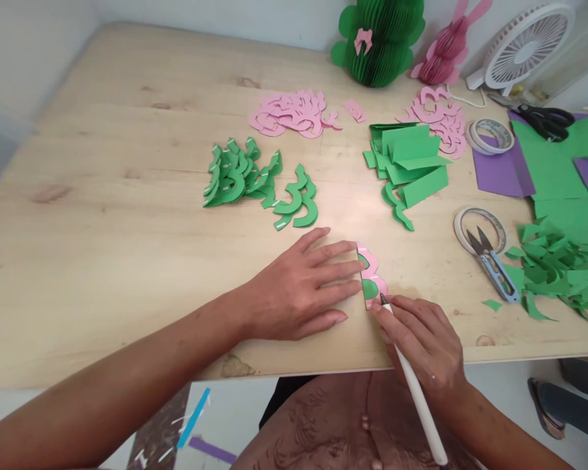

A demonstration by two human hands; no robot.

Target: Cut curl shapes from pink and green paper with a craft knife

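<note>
My left hand (313, 287) lies flat on the table with fingers spread, its fingertips touching the left edge of a pink scalloped paper piece (378, 285). Green paper (370, 290) shows through the openings of the pink piece. In my right hand (421, 339) is a white pen (416, 391), its dark tip at the lower right edge of the pink paper. Beyond my left hand lie wavy green paper cutouts (296, 202) and a larger heap of green cutouts (238, 173), some marked with white strips.
Pink cutouts (291, 114) lie farther back, with folded green strips (411, 156) to their right. Thread snippers (494, 264) rest across a tape roll (458, 225), beside green scraps (563, 267). Black-handled scissors (546, 121), a white fan (526, 49) and a green honeycomb figure (379, 42) stand or lie behind.
</note>
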